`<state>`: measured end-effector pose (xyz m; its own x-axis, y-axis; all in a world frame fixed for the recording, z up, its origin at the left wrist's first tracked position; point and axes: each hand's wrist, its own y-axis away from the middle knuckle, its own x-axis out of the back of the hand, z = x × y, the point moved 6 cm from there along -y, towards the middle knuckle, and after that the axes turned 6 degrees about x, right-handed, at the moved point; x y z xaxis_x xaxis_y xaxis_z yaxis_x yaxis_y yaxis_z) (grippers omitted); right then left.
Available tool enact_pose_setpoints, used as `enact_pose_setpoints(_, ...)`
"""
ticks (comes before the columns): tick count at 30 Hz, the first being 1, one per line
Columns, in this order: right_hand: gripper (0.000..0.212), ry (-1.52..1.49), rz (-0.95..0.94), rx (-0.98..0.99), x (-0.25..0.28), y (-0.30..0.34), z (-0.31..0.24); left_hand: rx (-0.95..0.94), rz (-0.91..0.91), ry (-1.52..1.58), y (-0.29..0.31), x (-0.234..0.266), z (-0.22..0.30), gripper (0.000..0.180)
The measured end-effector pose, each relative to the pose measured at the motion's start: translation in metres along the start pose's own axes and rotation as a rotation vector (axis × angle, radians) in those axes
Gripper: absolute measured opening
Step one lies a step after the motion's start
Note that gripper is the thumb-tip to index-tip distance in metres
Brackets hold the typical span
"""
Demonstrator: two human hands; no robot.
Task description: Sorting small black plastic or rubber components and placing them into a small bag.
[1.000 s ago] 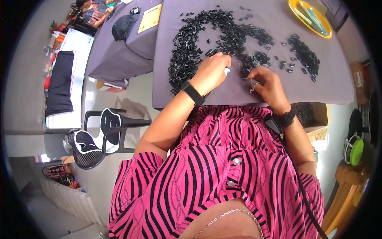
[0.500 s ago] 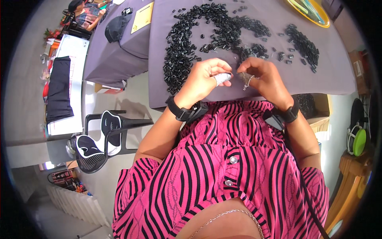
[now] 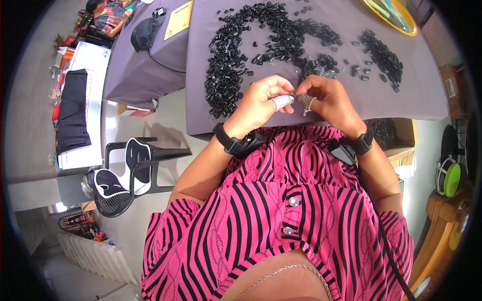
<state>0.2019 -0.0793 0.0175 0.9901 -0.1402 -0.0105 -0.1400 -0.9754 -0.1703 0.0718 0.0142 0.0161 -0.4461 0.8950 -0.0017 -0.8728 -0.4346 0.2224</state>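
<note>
The left hand (image 3: 263, 103) has been lifted from the black pieces (image 3: 223, 75) and drawn back toward the near edge of the table (image 3: 401, 100); the gap to the right hand (image 3: 326, 103), wide a second earlier, has been all but closed.

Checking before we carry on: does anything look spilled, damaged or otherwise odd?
Nothing looks plainly damaged. Two small oddities: the right thumb wrap looks browner than the left thumb wrap, with a pale strand hanging; a few black pieces lie loose outside the rightmost pile.
</note>
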Motion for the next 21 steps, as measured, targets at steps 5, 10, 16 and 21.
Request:
enact_pose_setpoints(5, 0.013, -0.023, -0.019, -0.004, -0.001, 0.0, 0.004, 0.009, -0.021, -0.007, -0.001, -0.001, -0.004, 0.019)
enact_pose_setpoints(10, 0.013, 0.197, -0.049, 0.029, -0.001, 0.001, 0.006, 0.022, -0.063, 0.027, -0.001, -0.003, -0.017, 0.022)
enact_pose_setpoints(16, 0.02, 0.144, -0.144, -0.07, -0.006, -0.001, 0.01, 0.099, -0.079, 0.05, -0.003, 0.0, -0.023, 0.027)
enact_pose_setpoints(21, 0.022, 0.138, -0.193, -0.06, -0.01, -0.002, 0.007, 0.06, -0.144, 0.047, -0.005, -0.002, -0.023, 0.03)
